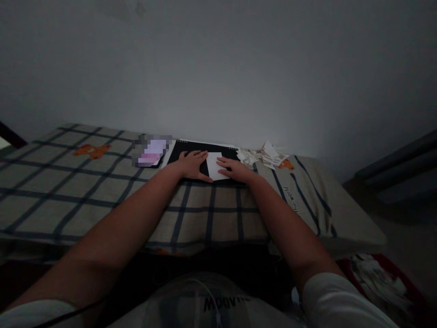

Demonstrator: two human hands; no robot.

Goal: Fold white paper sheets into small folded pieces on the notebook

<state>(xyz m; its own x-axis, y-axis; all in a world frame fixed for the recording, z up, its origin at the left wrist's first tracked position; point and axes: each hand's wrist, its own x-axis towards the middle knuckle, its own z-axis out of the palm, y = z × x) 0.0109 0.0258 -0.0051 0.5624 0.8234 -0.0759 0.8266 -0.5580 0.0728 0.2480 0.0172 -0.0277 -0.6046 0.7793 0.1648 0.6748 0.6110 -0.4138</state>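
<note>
The white paper (214, 166) lies flat on a black board (205, 157) at the far edge of a checked cloth (102, 182), close to the wall. Both hands are on it. The left hand (194, 165) lies palm down with its fingers spread and pressed flat, covering the sheet's left edge. The right hand (235, 169) lies the same way, fingertips holding down the right edge. Neither hand pinches anything; they only press.

The sheet looks like a small upright rectangle, and in this dim light I cannot tell whether it has been creased. To my eye the work on this piece is at an early stage, since the sheet lies flat. A heap of pale paper pieces (264, 156) sits just right of the board, which suggests other sheets have been dealt with. A blurred pink and white object (152, 151) rests left of the board.
</note>
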